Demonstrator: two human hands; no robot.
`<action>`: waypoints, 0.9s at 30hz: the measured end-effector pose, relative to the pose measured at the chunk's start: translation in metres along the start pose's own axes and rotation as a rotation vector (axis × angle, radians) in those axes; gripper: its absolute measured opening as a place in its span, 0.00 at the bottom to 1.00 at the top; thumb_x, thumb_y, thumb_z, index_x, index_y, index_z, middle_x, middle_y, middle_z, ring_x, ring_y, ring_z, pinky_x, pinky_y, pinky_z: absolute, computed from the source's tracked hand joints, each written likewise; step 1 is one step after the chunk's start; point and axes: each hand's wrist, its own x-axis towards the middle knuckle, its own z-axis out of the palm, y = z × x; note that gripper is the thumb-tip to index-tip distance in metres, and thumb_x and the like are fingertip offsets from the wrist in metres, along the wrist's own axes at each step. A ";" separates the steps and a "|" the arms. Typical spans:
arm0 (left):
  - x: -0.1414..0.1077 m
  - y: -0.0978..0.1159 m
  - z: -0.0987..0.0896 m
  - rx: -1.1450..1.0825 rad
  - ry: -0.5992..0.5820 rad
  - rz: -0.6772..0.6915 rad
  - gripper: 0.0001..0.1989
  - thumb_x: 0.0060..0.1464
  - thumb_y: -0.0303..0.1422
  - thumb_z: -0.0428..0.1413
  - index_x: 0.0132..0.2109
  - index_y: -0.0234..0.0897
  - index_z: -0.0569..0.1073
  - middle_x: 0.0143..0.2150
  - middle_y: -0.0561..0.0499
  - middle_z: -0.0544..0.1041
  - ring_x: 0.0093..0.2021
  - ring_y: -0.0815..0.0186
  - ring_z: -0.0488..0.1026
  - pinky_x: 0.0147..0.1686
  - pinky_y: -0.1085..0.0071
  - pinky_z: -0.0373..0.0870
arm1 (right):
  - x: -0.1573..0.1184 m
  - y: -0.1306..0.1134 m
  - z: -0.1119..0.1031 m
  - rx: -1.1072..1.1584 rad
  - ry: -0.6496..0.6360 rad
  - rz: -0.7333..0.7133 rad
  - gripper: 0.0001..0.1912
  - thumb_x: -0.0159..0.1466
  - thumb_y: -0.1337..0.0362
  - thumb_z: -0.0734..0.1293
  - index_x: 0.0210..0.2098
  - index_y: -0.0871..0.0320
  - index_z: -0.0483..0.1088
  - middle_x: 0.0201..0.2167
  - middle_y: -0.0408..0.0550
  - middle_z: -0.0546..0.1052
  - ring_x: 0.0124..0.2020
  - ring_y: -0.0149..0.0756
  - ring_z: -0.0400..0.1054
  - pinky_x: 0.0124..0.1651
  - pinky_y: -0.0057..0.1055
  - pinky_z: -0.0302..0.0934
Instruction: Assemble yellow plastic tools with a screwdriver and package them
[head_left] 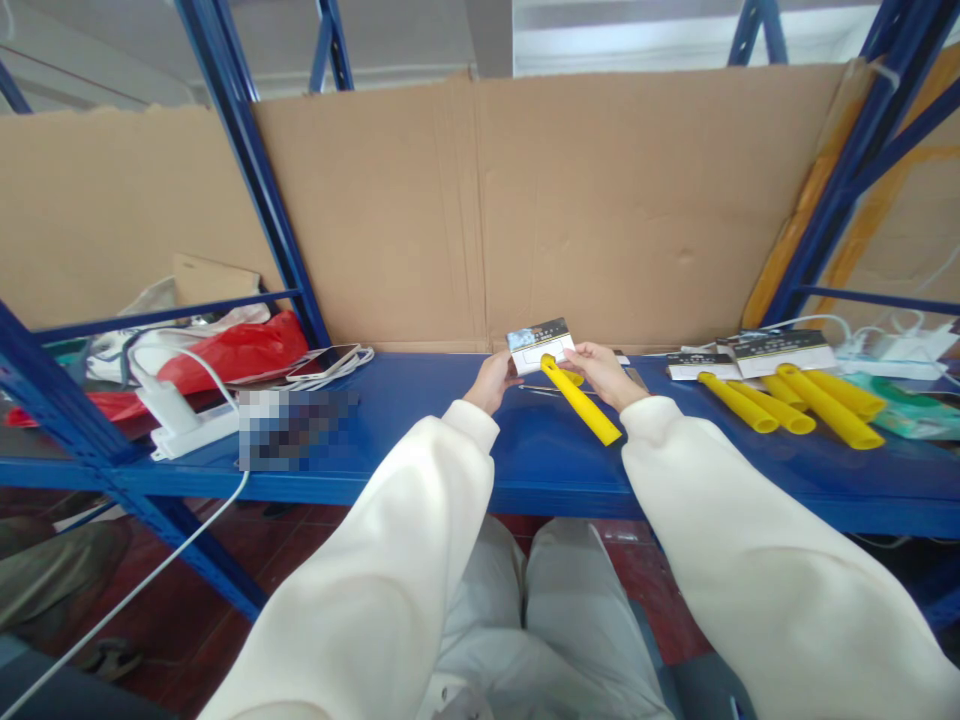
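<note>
My left hand [493,381] grips the left edge of a black-and-white printed card [541,345], held up over the blue shelf. The card's right edge is pinched by my right hand [600,373]. From the lower part of the card a yellow tube [583,402] hangs, slanting down to the right. Part of another yellow piece [572,378] shows behind it. A thin metal tool [537,389] lies on the shelf below the card, partly covered by the tube.
Several yellow tubes [829,405] with printed cards [784,352] lie at the right of the blue shelf [420,420]. A white power strip [196,430], cables [330,370] and a red bag [244,352] are at the left. Cardboard [600,210] stands behind. At far left, a person's leg [60,570] shows.
</note>
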 end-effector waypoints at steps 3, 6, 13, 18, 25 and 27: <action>0.001 -0.001 0.001 0.021 -0.022 -0.016 0.12 0.62 0.34 0.51 0.40 0.35 0.77 0.37 0.45 0.83 0.39 0.62 0.79 0.32 0.74 0.72 | 0.000 -0.001 0.000 0.001 0.043 0.005 0.11 0.59 0.69 0.75 0.25 0.57 0.70 0.27 0.43 0.81 0.33 0.32 0.79 0.46 0.29 0.74; 0.002 0.000 0.001 0.012 -0.031 -0.021 0.19 0.64 0.44 0.49 0.41 0.35 0.78 0.40 0.43 0.83 0.45 0.59 0.79 0.37 0.70 0.74 | 0.000 -0.002 0.000 0.017 0.062 0.018 0.11 0.59 0.69 0.75 0.25 0.57 0.70 0.27 0.43 0.81 0.32 0.31 0.79 0.46 0.28 0.74; -0.005 0.004 0.005 -0.108 -0.057 0.053 0.18 0.59 0.46 0.60 0.42 0.34 0.79 0.42 0.42 0.83 0.48 0.57 0.80 0.48 0.65 0.76 | -0.002 -0.004 0.000 0.001 0.036 0.017 0.11 0.59 0.67 0.76 0.25 0.56 0.70 0.29 0.45 0.82 0.33 0.34 0.79 0.47 0.31 0.75; -0.011 0.005 0.002 -0.033 0.037 0.058 0.07 0.46 0.21 0.66 0.35 0.30 0.79 0.34 0.44 0.82 0.42 0.57 0.81 0.50 0.59 0.77 | -0.002 -0.003 -0.001 -0.030 0.008 0.037 0.10 0.59 0.67 0.75 0.26 0.56 0.70 0.28 0.45 0.82 0.32 0.35 0.79 0.46 0.32 0.75; -0.015 0.008 0.002 0.017 0.135 0.082 0.12 0.46 0.15 0.62 0.38 0.30 0.79 0.35 0.46 0.82 0.43 0.58 0.81 0.49 0.57 0.78 | -0.002 -0.001 -0.001 -0.146 0.033 -0.001 0.07 0.57 0.69 0.75 0.31 0.56 0.72 0.34 0.46 0.82 0.34 0.33 0.78 0.48 0.34 0.74; -0.017 0.010 0.004 0.025 0.183 0.080 0.14 0.47 0.14 0.61 0.41 0.30 0.79 0.39 0.44 0.82 0.44 0.58 0.81 0.49 0.58 0.79 | -0.004 -0.002 -0.001 -0.201 0.039 -0.018 0.09 0.56 0.68 0.76 0.33 0.56 0.72 0.36 0.46 0.81 0.34 0.33 0.78 0.48 0.36 0.73</action>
